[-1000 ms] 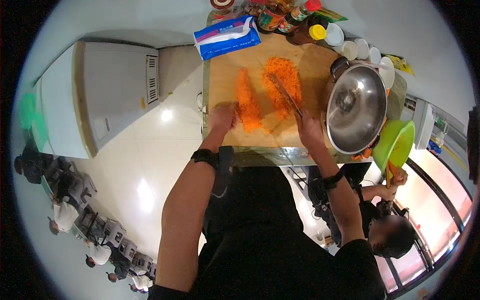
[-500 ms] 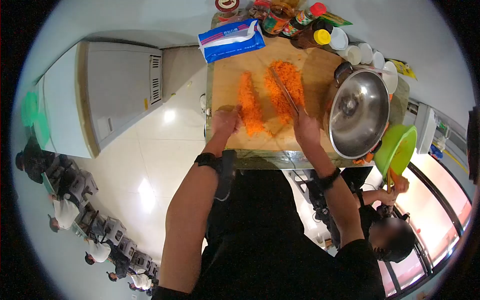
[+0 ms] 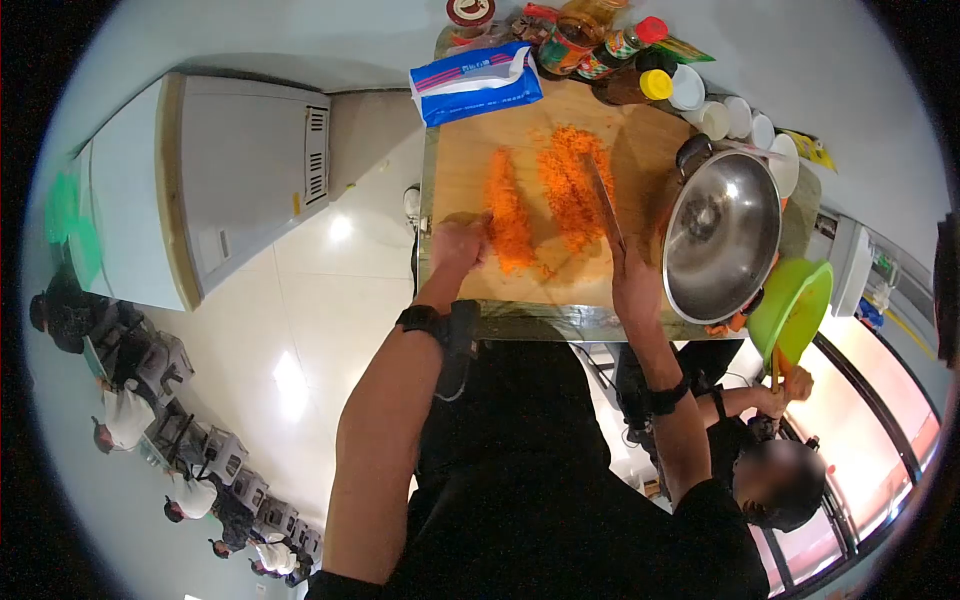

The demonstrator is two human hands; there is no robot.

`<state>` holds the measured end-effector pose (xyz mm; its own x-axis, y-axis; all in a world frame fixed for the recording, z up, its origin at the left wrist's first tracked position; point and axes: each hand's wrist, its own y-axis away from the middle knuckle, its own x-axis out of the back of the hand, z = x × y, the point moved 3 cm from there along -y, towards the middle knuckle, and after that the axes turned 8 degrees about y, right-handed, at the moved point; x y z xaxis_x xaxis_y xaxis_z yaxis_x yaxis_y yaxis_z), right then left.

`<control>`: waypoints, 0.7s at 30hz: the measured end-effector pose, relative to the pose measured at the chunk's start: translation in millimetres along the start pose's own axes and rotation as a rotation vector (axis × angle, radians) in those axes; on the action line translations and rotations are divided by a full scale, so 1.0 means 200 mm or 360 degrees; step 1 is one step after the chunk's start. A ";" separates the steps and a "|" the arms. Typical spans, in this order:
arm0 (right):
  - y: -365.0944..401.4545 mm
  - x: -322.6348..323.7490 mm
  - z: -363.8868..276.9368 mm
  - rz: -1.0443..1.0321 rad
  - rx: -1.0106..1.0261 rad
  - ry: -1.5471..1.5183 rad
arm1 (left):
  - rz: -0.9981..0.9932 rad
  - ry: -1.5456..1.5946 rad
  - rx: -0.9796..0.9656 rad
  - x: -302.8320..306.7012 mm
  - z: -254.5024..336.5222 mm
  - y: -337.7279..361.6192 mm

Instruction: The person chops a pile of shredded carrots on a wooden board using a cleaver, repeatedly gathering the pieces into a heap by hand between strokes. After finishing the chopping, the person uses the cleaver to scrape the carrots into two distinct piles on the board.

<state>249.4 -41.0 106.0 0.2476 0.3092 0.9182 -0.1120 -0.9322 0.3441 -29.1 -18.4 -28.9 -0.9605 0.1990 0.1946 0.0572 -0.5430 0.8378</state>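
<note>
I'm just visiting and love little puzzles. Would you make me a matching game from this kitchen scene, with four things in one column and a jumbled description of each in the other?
Things:
1. knife
2. metal pan
3. tissue pack
4. plastic bowl

Descriptions:
A. bright green
B. blue and white, at the far left of the wooden board
C. gripped in the right hand
D. silver, at the board's right side

Pairs: 1-C, 2-D, 3-B, 4-A

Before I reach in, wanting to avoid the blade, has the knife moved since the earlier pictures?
Yes; judged against the metal pan, the knife has shifted right, closer to it.
</note>
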 end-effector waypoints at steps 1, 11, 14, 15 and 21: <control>0.01 -0.01 0.02 0.0142 0.0119 0.0179 | -0.0001 0.0003 0.0001 0.00 0.00 -0.01; -0.24 -0.21 -0.12 0.0010 -0.0023 0.0255 | 0.0011 0.0174 0.0297 0.01 0.05 0.06; -0.27 -0.22 -0.08 -0.0010 -0.0015 0.0148 | 0.0027 0.0069 0.0146 -0.02 -0.02 -0.01; -0.26 -0.20 -0.08 -0.0009 -0.0012 0.0143 | 0.0036 -0.0004 0.0028 -0.02 -0.03 -0.03; -0.08 -0.04 -0.05 -0.0018 -0.0057 -0.0044 | 0.0076 0.0203 0.0273 0.00 0.05 0.06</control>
<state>240.3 -27.7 94.3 0.2757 0.3136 0.9086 -0.1431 -0.9214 0.3614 -26.6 -16.4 -14.6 -0.9816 0.0656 0.1791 0.1386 -0.4001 0.9059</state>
